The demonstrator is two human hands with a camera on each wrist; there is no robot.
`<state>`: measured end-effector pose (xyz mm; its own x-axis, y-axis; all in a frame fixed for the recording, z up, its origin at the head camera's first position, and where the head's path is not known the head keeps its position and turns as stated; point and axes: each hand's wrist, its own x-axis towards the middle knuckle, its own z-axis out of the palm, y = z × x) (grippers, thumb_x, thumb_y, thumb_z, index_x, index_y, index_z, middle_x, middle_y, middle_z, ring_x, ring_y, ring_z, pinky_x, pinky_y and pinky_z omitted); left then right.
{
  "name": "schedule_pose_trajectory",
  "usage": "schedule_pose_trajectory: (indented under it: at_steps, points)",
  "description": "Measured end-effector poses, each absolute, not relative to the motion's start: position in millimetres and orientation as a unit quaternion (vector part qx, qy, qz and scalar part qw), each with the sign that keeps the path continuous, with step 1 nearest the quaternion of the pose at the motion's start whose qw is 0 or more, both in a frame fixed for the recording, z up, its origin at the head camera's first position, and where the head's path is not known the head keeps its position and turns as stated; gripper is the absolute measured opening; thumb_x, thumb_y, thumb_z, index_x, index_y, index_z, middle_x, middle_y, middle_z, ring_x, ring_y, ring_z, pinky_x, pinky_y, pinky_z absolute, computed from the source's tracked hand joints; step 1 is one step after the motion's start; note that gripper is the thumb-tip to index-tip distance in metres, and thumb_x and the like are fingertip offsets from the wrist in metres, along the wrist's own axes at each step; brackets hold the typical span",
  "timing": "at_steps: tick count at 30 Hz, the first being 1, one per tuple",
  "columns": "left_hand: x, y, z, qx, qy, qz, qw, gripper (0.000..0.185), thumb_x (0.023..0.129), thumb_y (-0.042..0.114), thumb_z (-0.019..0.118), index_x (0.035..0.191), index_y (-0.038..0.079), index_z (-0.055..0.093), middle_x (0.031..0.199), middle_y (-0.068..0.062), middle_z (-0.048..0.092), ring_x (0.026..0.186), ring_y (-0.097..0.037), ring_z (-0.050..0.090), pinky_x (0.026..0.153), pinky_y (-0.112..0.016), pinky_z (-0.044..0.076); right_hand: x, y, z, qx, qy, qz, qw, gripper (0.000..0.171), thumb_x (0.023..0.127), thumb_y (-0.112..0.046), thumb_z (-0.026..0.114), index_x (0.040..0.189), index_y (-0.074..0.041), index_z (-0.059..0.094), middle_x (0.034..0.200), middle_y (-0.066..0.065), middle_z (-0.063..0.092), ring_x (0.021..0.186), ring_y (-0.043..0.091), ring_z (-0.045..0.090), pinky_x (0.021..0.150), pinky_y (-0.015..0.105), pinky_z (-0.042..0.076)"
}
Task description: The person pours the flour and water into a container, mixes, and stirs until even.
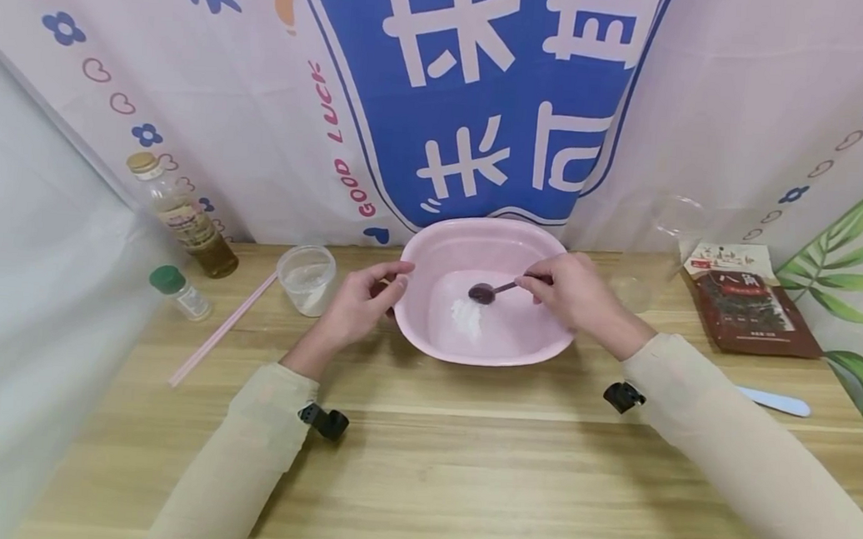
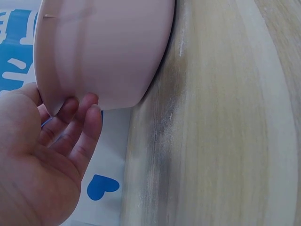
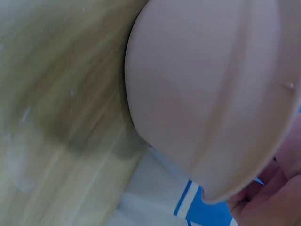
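A pink plastic basin point(image 1: 527, 343) stands on the wooden table point(image 1: 462, 472) with a small heap of white powder point(image 1: 467, 318) on its floor. My left hand point(image 1: 357, 304) grips the basin's left rim; in the left wrist view, that hand point(image 2: 42, 146) has its fingertips curled under the rim. Over the powder, my right hand point(image 1: 580, 292) holds a dark spoon point(image 1: 482, 293) by its handle, bowl inside the basin. The basin's wall point(image 3: 202, 84) fills much of the right wrist view and hides the spoon there.
Left of the basin are a clear cup point(image 1: 306, 282) with white contents, pink chopsticks point(image 1: 223, 329), a green-capped jar point(image 1: 179, 291) and an oil bottle point(image 1: 190, 219). A brown packet point(image 1: 759, 313) and a pale-blue handled utensil point(image 1: 775, 401) lie right. A printed cloth point(image 1: 342, 46) hangs behind.
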<state>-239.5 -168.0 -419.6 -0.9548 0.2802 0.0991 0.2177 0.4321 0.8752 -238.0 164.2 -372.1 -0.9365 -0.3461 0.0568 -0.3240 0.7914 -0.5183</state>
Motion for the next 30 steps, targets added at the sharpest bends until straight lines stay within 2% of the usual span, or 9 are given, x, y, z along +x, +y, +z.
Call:
schedule_pose_trajectory:
  at_steps: [5, 11, 15, 18, 22, 26, 29, 30]
  points:
    - [-240, -167, -420, 0.146, 0.845, 0.513, 0.033, 0.038, 0.112, 0.019, 0.058, 0.146, 0.005, 0.065, 0.116, -0.023, 0.070, 0.082, -0.020, 0.069, 0.082, -0.055, 0.068, -235, 173, -367, -0.234, 0.942, -0.240, 0.022, 0.018, 0.106, -0.016, 0.071, 0.107, -0.005, 0.085, 0.079, 0.004, 0.076, 0.075, 0.019, 0.066, 0.071, 0.032, 0.055]
    - [-239, -167, -419, 0.144, 0.845, 0.514, 0.034, 0.038, 0.113, 0.020, 0.058, 0.147, 0.005, 0.065, 0.117, -0.023, 0.070, 0.083, -0.021, 0.069, 0.082, -0.056, 0.068, -227, 179, -364, -0.324, 0.919, -0.224, 0.025, 0.014, 0.104, -0.016, 0.073, 0.099, -0.012, 0.085, 0.070, -0.006, 0.068, 0.075, 0.014, 0.060, 0.089, 0.040, 0.044]
    - [-239, -168, -419, 0.144, 0.845, 0.514, 0.035, 0.038, 0.113, 0.020, 0.058, 0.147, 0.005, 0.065, 0.118, -0.024, 0.070, 0.083, -0.020, 0.070, 0.083, -0.055, 0.068, -224, 177, -367, -0.359, 0.897, -0.257, 0.039, 0.012, 0.102, -0.012, 0.074, 0.098, -0.010, 0.085, 0.069, -0.006, 0.067, 0.076, 0.011, 0.059, 0.083, 0.034, 0.050]
    - [-240, -168, -420, 0.145, 0.844, 0.515, 0.035, 0.038, 0.113, 0.020, 0.058, 0.147, 0.005, 0.065, 0.118, -0.024, 0.070, 0.083, -0.020, 0.070, 0.082, -0.055, 0.068, -224, 171, -372, -0.357, 0.893, -0.271, 0.040, 0.012, 0.103, -0.011, 0.073, 0.101, -0.008, 0.085, 0.070, -0.006, 0.066, 0.075, 0.011, 0.058, 0.071, 0.028, 0.051]
    - [-240, -168, -421, 0.145, 0.843, 0.517, 0.036, 0.038, 0.112, 0.020, 0.058, 0.147, 0.005, 0.065, 0.117, -0.023, 0.071, 0.083, -0.021, 0.070, 0.082, -0.055, 0.068, -228, 166, -373, -0.318, 0.909, -0.269, 0.015, 0.015, 0.104, -0.011, 0.072, 0.104, -0.004, 0.085, 0.076, 0.001, 0.073, 0.073, 0.014, 0.061, 0.069, 0.029, 0.053]
    - [-240, -168, -421, 0.145, 0.843, 0.516, 0.039, 0.038, 0.113, 0.020, 0.058, 0.147, 0.006, 0.065, 0.117, -0.022, 0.070, 0.084, -0.022, 0.071, 0.082, -0.055, 0.068, -231, 168, -372, -0.269, 0.932, -0.244, -0.017, 0.016, 0.104, -0.012, 0.073, 0.109, -0.003, 0.085, 0.087, 0.007, 0.082, 0.078, 0.019, 0.066, 0.081, 0.034, 0.045]
    - [-240, -169, -421, 0.144, 0.843, 0.517, 0.040, 0.038, 0.113, 0.021, 0.058, 0.147, 0.006, 0.065, 0.118, -0.022, 0.070, 0.085, -0.022, 0.071, 0.083, -0.056, 0.068, -233, 171, -371, -0.257, 0.940, -0.220, -0.037, 0.015, 0.103, -0.013, 0.073, 0.110, -0.005, 0.085, 0.091, 0.008, 0.083, 0.082, 0.024, 0.067, 0.082, 0.039, 0.037]
    - [-240, -169, -421, 0.143, 0.843, 0.517, 0.040, 0.038, 0.113, 0.021, 0.058, 0.147, 0.006, 0.065, 0.118, -0.022, 0.070, 0.085, -0.022, 0.071, 0.083, -0.056, 0.068, -233, 173, -371, -0.258, 0.941, -0.215, -0.039, 0.015, 0.103, -0.013, 0.073, 0.109, -0.005, 0.085, 0.092, 0.008, 0.083, 0.083, 0.025, 0.067, 0.082, 0.039, 0.037]
